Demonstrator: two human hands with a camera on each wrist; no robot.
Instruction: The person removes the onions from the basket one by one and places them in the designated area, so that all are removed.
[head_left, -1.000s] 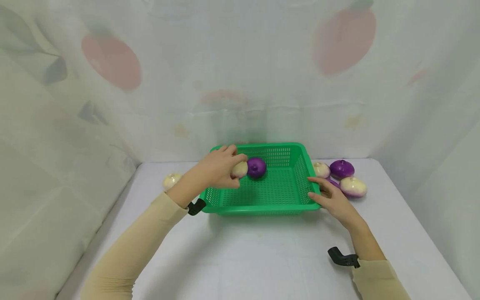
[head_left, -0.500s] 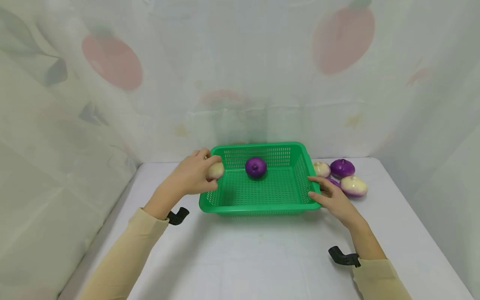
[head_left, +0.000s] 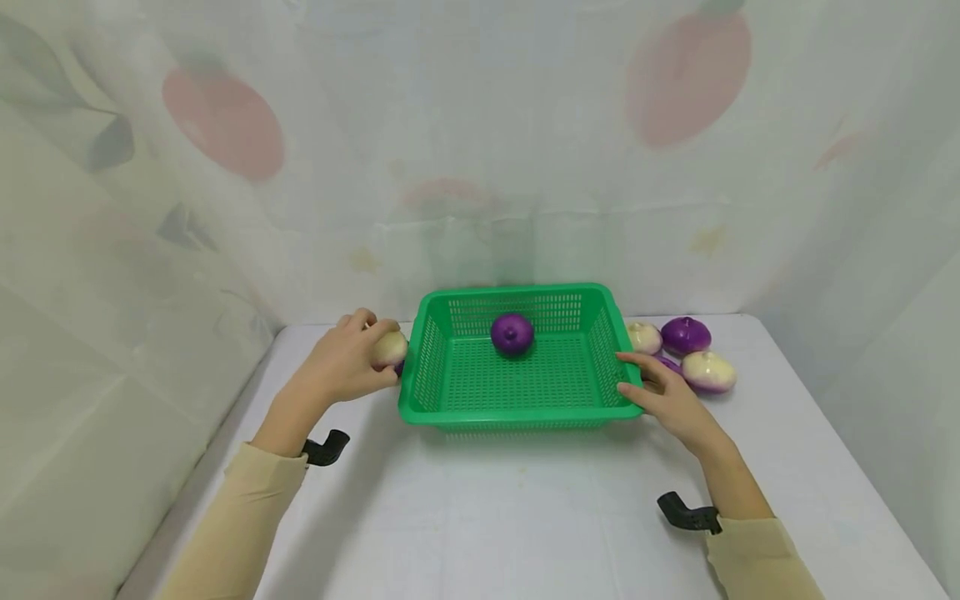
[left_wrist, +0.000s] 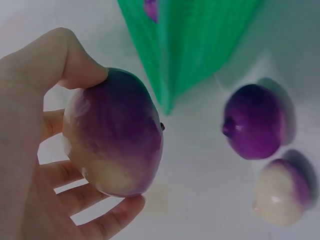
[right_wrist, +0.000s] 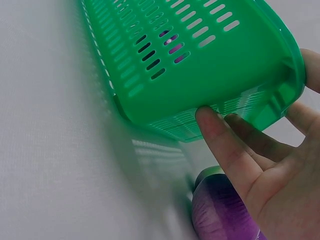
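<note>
In the head view my left hand (head_left: 341,358) holds a cream-and-purple turnip (left_wrist: 117,135) just left of the green basket (head_left: 517,418). The left wrist view shows thumb and fingers around its sides, clear of the table. Inside the basket, towards the back, sits one purple turnip (head_left: 512,334). My right hand (head_left: 671,408) grips the basket's right end, with fingers on the rim and others against the outside of the wall (right_wrist: 220,75). The basket appears slightly raised at that end in the right wrist view.
On the table left of the basket lie a purple turnip (left_wrist: 255,121) and a cream-and-purple one (left_wrist: 281,192). Right of the basket, by my right hand, several more are grouped, including a purple one (head_left: 686,335) and a cream one (head_left: 707,372). A curtain stands behind.
My left hand has carried its turnip from above the basket's left part, out over the left rim and down beside it. The right hand and the basket have barely moved.
</note>
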